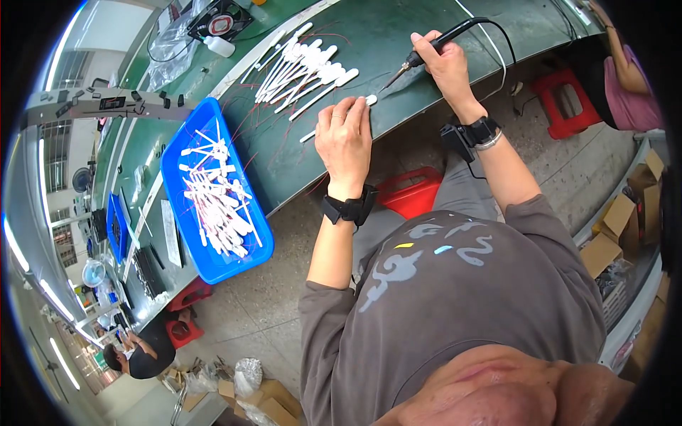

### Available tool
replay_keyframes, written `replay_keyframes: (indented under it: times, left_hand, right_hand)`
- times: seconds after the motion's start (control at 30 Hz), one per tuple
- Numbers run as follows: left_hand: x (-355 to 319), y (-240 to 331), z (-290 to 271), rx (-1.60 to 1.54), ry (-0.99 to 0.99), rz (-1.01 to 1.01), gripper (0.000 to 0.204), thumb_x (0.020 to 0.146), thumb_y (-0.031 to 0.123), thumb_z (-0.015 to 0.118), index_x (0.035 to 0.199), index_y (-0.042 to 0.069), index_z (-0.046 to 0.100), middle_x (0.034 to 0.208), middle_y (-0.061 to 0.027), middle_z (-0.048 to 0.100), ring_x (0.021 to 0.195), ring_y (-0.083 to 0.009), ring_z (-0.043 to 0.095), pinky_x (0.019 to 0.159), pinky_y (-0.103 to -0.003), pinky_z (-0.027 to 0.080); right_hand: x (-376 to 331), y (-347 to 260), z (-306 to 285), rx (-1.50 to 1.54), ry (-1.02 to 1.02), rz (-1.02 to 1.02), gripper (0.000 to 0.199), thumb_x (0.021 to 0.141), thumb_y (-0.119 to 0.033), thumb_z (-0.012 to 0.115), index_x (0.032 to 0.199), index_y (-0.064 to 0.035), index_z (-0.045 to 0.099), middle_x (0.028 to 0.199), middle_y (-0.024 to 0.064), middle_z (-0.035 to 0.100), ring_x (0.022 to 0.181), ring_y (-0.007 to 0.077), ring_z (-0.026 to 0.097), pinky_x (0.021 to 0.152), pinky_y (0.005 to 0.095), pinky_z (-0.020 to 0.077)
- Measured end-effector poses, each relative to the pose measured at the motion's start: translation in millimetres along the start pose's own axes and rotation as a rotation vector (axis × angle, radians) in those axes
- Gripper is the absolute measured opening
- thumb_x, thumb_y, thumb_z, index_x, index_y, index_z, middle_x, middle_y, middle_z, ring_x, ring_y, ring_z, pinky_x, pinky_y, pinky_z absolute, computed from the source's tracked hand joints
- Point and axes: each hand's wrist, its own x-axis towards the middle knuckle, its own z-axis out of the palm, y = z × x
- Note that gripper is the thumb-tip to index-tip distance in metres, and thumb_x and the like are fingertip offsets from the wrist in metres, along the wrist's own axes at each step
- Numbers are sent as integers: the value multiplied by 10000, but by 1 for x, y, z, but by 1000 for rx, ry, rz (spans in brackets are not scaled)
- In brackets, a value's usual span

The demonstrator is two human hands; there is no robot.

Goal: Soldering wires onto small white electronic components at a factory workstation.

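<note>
My right hand (449, 69) is wrapped round the black handle of a soldering iron (460, 30). The iron's thin tip points down and left, close to the head of a white stick-shaped part (371, 100); I cannot tell whether they touch. My left hand (343, 138) presses that part against the green bench top (398, 42), its fingers together, with the stem showing past the hand on the left. Beyond my left hand lies a row of similar white sticks (305, 67) with thin red wires.
A blue tray (266, 245) at the left holds many more white sticks and overhangs the bench edge. A fan (220, 25) and a white bottle (219, 47) stand farther back. Red stools (565, 103) and other people, one in a pink top (629, 92), are nearby.
</note>
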Motion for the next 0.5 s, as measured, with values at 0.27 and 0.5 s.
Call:
replay_keyframes:
  times: [0.27, 0.5]
  left_hand:
    - [1, 1, -1, -16, 0, -23, 113, 822, 120, 699, 927, 78, 703, 958, -25, 660, 881, -254, 589, 742, -376, 487]
    - [1, 2, 0, -14, 3, -30, 111, 817, 114, 702, 923, 79, 704, 956, -24, 658, 883, -250, 588, 743, -372, 484]
  right_hand:
    - [-1, -6, 4, -75, -66, -20, 286, 924, -262, 660, 715, -90, 570, 620, -107, 392, 567, 2, 317, 510, 204, 247]
    - [-2, -6, 3, -94, -73, -34, 287, 925, -259, 661, 719, -82, 566, 639, -105, 397, 593, 4, 322, 530, 198, 258]
